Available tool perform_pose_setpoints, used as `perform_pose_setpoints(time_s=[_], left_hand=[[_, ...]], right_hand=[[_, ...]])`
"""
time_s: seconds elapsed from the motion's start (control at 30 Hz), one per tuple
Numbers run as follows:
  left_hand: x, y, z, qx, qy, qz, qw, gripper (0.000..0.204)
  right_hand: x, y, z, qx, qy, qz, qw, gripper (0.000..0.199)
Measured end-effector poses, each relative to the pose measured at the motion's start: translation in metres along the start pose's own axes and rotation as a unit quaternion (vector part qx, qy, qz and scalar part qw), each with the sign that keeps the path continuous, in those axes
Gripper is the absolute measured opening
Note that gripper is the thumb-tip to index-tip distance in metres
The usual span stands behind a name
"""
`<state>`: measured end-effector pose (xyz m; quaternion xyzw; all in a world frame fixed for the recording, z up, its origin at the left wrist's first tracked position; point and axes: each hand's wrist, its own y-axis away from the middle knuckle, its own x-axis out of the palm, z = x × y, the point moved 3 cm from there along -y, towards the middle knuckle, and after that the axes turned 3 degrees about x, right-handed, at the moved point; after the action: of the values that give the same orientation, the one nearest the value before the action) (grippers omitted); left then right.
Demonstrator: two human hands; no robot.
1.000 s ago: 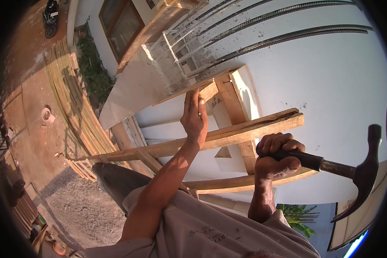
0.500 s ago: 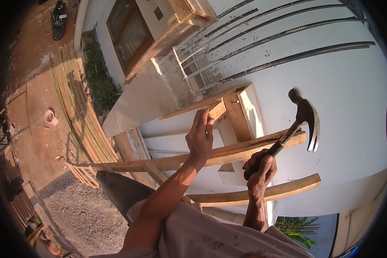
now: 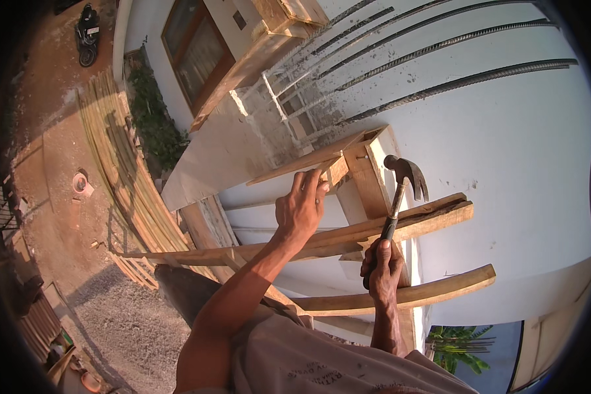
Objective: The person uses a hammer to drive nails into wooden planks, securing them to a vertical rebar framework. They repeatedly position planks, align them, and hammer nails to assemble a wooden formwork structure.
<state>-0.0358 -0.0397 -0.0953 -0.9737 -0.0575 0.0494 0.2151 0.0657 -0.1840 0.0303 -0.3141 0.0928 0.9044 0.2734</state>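
Observation:
My left hand (image 3: 301, 205) is closed around the near end of a short wooden piece (image 3: 335, 172), which meets the side of a narrow timber box form (image 3: 364, 167). A small light spot shows by its fingers; I cannot tell what it is. In my right hand (image 3: 383, 268) is a claw hammer (image 3: 395, 213), gripped by its black handle. The hammer's head stands upright just right of the box form, its claw pointing right. A nail (image 3: 366, 157) sticks out of the form near its top end.
Two long timber beams (image 3: 433, 220) (image 3: 453, 286) cross in front of me. Steel reinforcing bars (image 3: 459, 82) jut out at the upper right along a white wall (image 3: 505, 171). Stacked planks (image 3: 121, 171), a gravel pile (image 3: 134, 341) and a motorbike (image 3: 87, 36) lie to the left.
The hammer has swung left and down toward the box form, its handle now steeper. My right hand has shifted slightly left; my left hand stays at the wooden piece.

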Motion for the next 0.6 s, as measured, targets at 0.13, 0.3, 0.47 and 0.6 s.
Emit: perform_pose_setpoints(time_s=[0.13, 0.3, 0.47, 0.6], left_hand=[[-0.001, -0.006, 0.001, 0.026, -0.016, -0.009, 0.999, 0.030], [-0.006, -0.018, 0.004, 0.067, -0.021, 0.029, 0.997, 0.040], [-0.020, -0.031, 0.003, 0.123, -0.062, 0.159, 0.978, 0.053], [-0.024, -0.034, 0.007, 0.130, -0.091, 0.231, 0.960, 0.048]], right_hand=[[0.000, 0.000, -0.004, 0.013, -0.005, 0.003, 1.000, 0.047], [0.006, 0.001, -0.009, 0.021, 0.017, 0.023, 0.999, 0.048], [0.005, 0.002, 0.001, -0.015, 0.031, 0.009, 0.999, 0.050], [0.011, -0.001, 0.008, -0.036, 0.043, -0.009, 0.998, 0.050]])
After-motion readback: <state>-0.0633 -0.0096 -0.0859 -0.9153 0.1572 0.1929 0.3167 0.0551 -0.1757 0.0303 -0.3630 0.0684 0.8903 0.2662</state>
